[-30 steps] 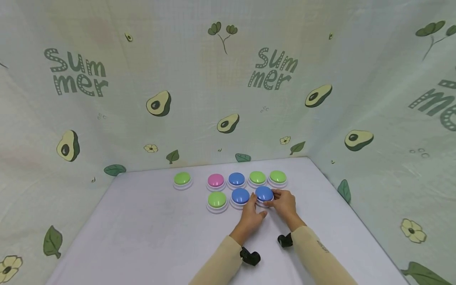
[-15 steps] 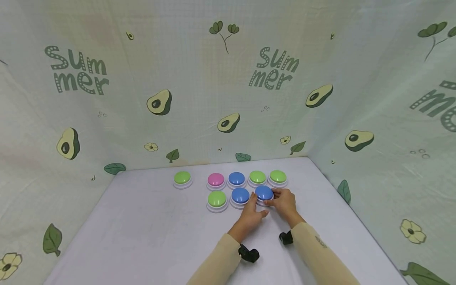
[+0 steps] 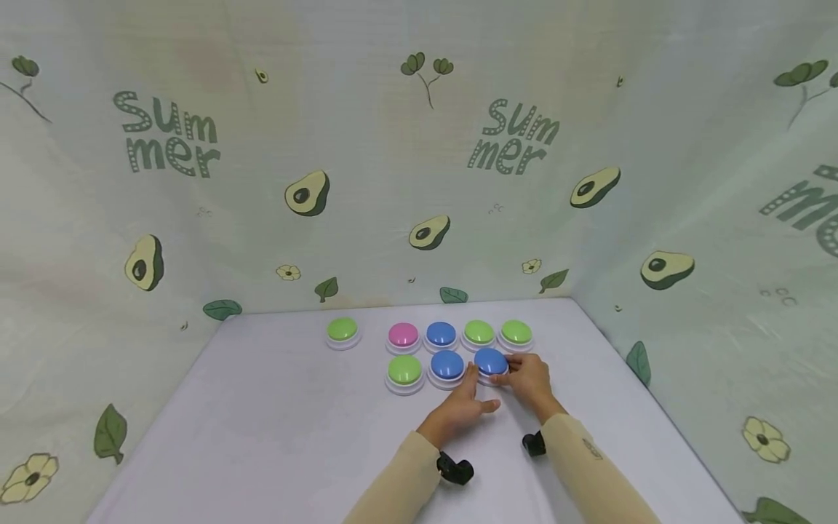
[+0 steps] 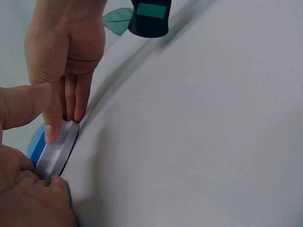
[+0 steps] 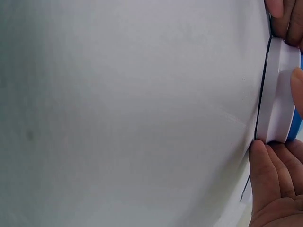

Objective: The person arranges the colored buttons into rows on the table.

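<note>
In the head view, a push button with a blue dome (image 3: 490, 359) and white round base stands at the right end of the front row. My right hand (image 3: 529, 380) pinches its base, thumb (image 5: 298, 87) at the near side and fingers (image 5: 270, 172) along the right. From the left, the fingertips of my left hand (image 3: 457, 412) touch the base, while its thumb (image 4: 23, 105) sticks out apart from it. Beside the left fingers sits another blue button (image 3: 447, 364), followed by a green button (image 3: 404, 370) further left.
Behind, a row holds a pink button (image 3: 402, 335), a blue button (image 3: 441, 334) and two green buttons, one (image 3: 479, 332) beside the other (image 3: 516, 332). A separate green button (image 3: 342, 330) stands further left. Printed cloth (image 3: 366, 145) walls the white table (image 3: 288, 437) at back and sides.
The left thumb has spread further away from the blue button. The right hand keeps its pinch. The head view has shifted slightly, and the buttons keep their arrangement.
</note>
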`<state>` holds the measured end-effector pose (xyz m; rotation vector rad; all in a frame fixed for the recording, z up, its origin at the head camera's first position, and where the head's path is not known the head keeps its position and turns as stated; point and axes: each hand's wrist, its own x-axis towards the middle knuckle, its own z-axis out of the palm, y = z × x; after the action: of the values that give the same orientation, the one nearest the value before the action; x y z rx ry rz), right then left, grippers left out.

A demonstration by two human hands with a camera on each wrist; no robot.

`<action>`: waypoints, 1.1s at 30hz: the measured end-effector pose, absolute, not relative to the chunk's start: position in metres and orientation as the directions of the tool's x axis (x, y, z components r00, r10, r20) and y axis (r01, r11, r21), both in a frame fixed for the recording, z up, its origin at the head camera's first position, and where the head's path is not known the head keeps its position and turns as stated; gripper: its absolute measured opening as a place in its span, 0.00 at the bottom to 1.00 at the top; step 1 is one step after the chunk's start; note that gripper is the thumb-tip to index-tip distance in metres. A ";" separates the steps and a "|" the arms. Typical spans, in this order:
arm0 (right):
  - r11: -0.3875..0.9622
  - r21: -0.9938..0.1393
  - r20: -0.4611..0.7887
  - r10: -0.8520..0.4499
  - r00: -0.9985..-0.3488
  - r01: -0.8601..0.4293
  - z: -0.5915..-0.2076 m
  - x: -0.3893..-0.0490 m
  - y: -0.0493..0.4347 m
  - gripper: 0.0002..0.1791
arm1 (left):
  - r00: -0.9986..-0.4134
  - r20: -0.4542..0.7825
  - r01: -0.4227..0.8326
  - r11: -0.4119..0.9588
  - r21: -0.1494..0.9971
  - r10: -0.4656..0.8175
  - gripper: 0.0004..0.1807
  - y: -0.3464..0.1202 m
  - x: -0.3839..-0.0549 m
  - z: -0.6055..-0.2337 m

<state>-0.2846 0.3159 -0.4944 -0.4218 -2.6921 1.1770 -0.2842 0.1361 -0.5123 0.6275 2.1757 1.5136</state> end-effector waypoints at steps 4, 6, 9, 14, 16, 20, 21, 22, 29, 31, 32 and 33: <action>0.664 -0.724 0.043 0.316 -0.948 0.188 -0.497 -0.286 0.318 0.36 | -0.815 -0.082 0.144 0.337 0.930 0.573 0.50 0.137 -0.284 -0.515; 0.672 -0.717 0.045 0.310 -0.950 0.186 -0.497 -0.286 0.319 0.36 | -0.818 -0.084 0.140 0.339 0.930 0.569 0.49 0.137 -0.284 -0.515; 0.671 -0.716 0.037 0.311 -0.950 0.192 -0.498 -0.287 0.319 0.37 | -0.823 -0.092 0.119 0.329 0.937 0.560 0.49 0.136 -0.283 -0.514; 0.666 -0.720 0.033 0.312 -0.949 0.194 -0.500 -0.289 0.318 0.37 | -0.825 -0.097 0.112 0.328 0.938 0.557 0.48 0.134 -0.283 -0.513; 0.671 -0.717 0.039 0.308 -0.951 0.188 -0.500 -0.289 0.317 0.37 | -0.826 -0.093 0.116 0.329 0.937 0.555 0.48 0.134 -0.283 -0.514; 0.675 -0.714 0.042 0.303 -0.952 0.183 -0.499 -0.291 0.317 0.38 | -0.834 -0.092 0.109 0.325 0.940 0.545 0.48 0.133 -0.285 -0.515; 0.678 -0.712 0.044 0.302 -0.952 0.182 -0.499 -0.291 0.317 0.38 | -0.835 -0.089 0.108 0.322 0.941 0.542 0.48 0.133 -0.286 -0.516; 0.681 -0.710 0.047 0.301 -0.952 0.181 -0.499 -0.291 0.317 0.38 | -0.838 -0.085 0.107 0.315 0.943 0.540 0.48 0.133 -0.286 -0.516; 0.729 -0.666 0.111 0.301 -0.947 0.154 -0.500 -0.285 0.317 0.34 | -0.857 -0.062 0.114 0.307 0.945 0.511 0.47 0.136 -0.285 -0.520; 0.748 -0.645 0.129 0.306 -0.943 0.155 -0.499 -0.284 0.316 0.33 | -0.859 -0.055 0.122 0.308 0.944 0.509 0.46 0.136 -0.285 -0.520; 0.756 -0.637 0.137 0.307 -0.942 0.153 -0.499 -0.284 0.315 0.32 | -0.860 -0.048 0.130 0.309 0.942 0.508 0.46 0.136 -0.285 -0.520; 0.763 -0.629 0.146 0.306 -0.941 0.151 -0.498 -0.283 0.314 0.32 | -0.860 -0.041 0.137 0.307 0.942 0.508 0.46 0.136 -0.284 -0.521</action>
<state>-0.2829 0.3138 -0.4983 -0.3584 -2.7190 0.9402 -0.2841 0.1357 -0.5208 0.5803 2.2490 1.5701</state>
